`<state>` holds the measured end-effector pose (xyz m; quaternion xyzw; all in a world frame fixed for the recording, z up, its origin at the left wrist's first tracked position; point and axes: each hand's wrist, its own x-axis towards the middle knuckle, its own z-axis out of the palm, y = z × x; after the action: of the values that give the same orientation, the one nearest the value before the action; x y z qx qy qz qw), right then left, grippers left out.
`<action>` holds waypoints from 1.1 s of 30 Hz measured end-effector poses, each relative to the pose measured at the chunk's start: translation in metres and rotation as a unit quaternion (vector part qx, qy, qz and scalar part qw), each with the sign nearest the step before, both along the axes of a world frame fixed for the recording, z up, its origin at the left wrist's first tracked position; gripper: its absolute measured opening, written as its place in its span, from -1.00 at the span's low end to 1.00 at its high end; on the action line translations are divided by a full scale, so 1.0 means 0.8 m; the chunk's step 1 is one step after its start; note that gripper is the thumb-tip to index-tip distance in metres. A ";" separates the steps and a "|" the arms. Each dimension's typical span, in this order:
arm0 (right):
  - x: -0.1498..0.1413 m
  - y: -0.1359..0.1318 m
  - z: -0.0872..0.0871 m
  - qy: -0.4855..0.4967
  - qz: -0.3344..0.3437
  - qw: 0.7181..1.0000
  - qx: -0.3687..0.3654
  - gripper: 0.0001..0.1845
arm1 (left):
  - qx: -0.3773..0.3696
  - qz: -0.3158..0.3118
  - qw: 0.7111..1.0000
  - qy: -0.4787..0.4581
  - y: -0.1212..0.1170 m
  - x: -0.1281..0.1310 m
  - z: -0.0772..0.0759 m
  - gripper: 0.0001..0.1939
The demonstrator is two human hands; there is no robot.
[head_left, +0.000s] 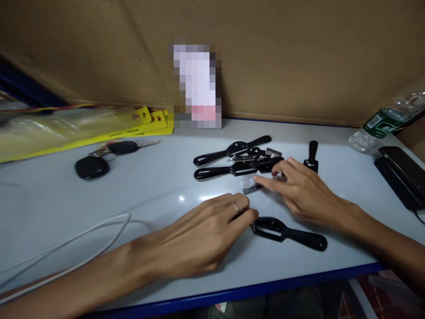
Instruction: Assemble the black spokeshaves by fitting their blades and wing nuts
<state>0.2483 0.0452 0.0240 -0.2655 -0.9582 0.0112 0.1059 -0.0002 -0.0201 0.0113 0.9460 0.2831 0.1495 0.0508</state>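
My left hand lies on the white tabletop with a ring on one finger, its fingers closed round one end of a black two-handled tool body. My right hand reaches left, its fingertips pressing on a small flat metal plate. Just behind the plate lie two more black tool bodies, stacked side by side with small metal parts among them. A short black handle piece stands beyond my right hand.
A black car key with a fob lies at the left. A white cable curls near the front edge. Yellow packages sit at back left, a plastic bottle and a black case at right. Cardboard walls the back.
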 end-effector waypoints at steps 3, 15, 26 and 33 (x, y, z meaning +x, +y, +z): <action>-0.002 -0.006 0.005 -0.017 0.022 0.999 -0.029 -0.54 | 0.008 -0.016 1.000 0.017 -0.002 0.001 0.000 -0.60; 0.018 0.000 0.039 -0.103 -0.086 0.978 -0.160 -0.70 | 0.013 0.018 0.999 0.040 0.010 -0.007 -0.001 -0.72; 0.013 -0.004 0.032 0.047 -0.142 0.960 -0.237 -0.82 | -0.056 0.051 0.997 -0.022 0.011 -0.010 -0.004 -0.85; 0.000 -0.010 0.030 0.227 -0.142 0.854 -0.447 -0.93 | -0.022 0.039 0.999 -0.023 0.013 -0.011 -0.009 -0.83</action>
<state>0.2479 0.0374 0.0483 -0.4075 -0.7513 0.4827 0.1908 -0.0091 -0.0097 0.0038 0.9292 0.3220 0.1665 0.0722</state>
